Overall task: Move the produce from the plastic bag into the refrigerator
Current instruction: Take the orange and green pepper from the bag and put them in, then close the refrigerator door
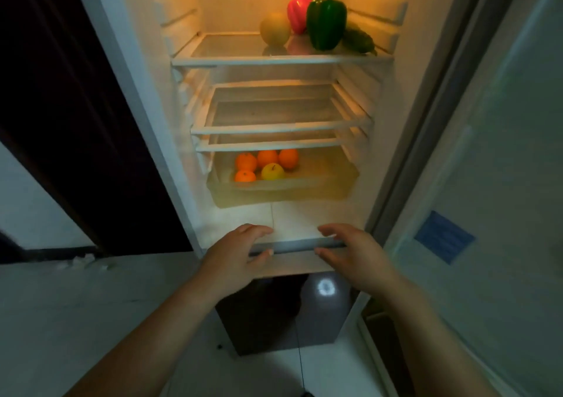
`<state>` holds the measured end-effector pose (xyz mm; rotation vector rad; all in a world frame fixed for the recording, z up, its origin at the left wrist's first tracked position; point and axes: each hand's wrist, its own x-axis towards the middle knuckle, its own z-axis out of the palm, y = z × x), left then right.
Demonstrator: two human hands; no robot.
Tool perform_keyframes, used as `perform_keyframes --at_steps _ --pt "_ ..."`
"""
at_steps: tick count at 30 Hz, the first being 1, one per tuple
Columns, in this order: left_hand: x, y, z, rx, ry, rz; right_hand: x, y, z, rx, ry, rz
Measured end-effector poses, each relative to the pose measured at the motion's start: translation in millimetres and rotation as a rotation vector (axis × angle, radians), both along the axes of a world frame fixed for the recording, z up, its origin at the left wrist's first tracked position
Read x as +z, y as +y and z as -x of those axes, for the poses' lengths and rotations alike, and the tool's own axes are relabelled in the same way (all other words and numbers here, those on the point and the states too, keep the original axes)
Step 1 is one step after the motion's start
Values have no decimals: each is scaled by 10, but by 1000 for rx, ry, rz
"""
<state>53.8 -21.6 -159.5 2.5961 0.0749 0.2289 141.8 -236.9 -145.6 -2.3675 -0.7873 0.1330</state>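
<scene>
Oranges point(246, 161) in drawer point(304, 196), well apart from fingers point(259, 230).

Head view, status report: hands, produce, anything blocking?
Left hand, right hand open, empty, at lower front ledge. Green pepper, red pepper on top shelf; oranges, yellow apple in drawer. Bag not in view; no obstruction seen.

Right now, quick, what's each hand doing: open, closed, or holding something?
Left hand: open, fingers loosely curved, holding nothing.
Right hand: open, fingers loosely curved, holding nothing.
</scene>
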Motion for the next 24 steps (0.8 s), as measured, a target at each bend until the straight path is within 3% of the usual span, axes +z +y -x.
perform_keyframes --at_steps 5,12,18,24 --pt "-168 -286 410 -127 30 -27 11 -458 763 -134 -59 13" --pt "-106 -1271 623 -403 75 -9 149 -1558 1635 -401 -3 84" --pt "214 -1931 614 -503 -53 25 309 -2310 2060 -600 -94 68" --pt "702 -2738 543 -505 -304 92 747 -2963 2157 -549 -297 23"
